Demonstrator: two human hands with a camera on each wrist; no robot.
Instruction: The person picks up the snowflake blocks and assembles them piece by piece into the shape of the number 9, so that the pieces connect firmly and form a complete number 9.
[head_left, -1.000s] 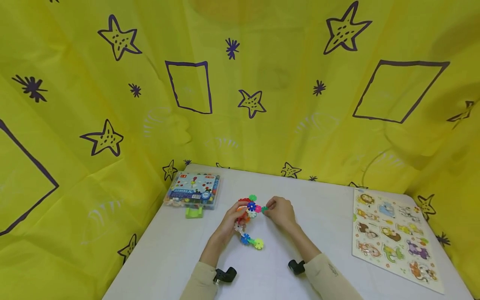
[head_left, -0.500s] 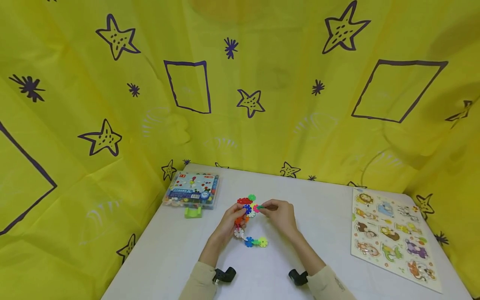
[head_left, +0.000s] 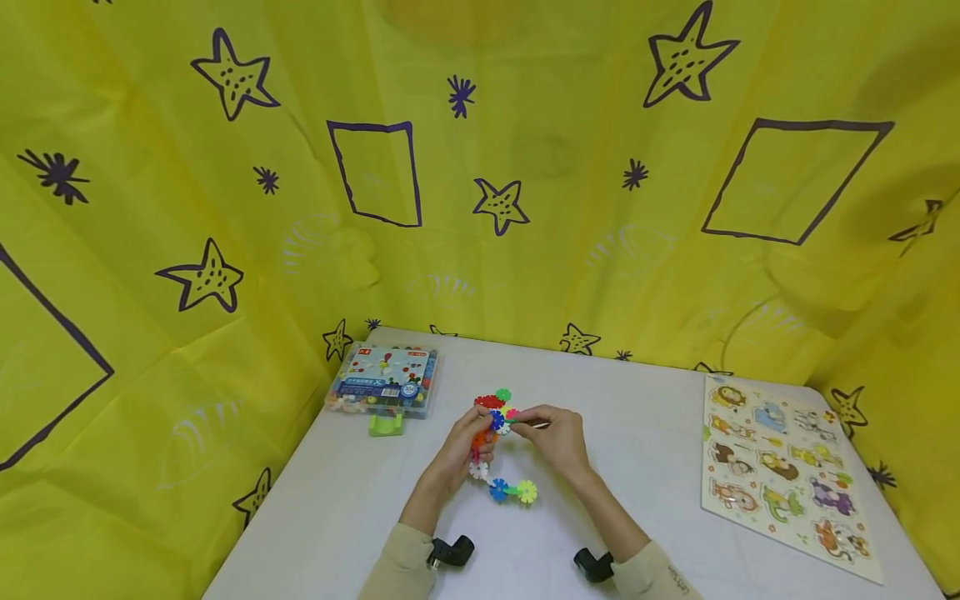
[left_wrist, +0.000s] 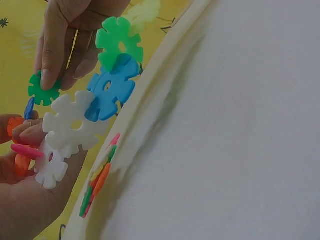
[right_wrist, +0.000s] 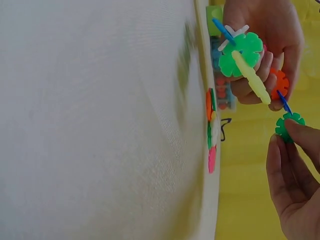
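A chain of snowflake discs (head_left: 495, 437) hangs between both hands above the counter (head_left: 660, 467), its long axis running down toward the person. The left hand (head_left: 467, 442) grips its middle; the right hand (head_left: 557, 435) pinches a green disc (right_wrist: 289, 127) just beside the chain's upper end.

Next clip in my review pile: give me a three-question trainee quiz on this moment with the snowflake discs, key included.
1. True or false: the right hand pinches a dark green disc.
2. Which hand grips the snowflake disc chain? A left hand B right hand C neither
3. Fill in: the animal puzzle board lies on the person's ____ side of the table.

Key: 1 true; 2 A; 3 right.
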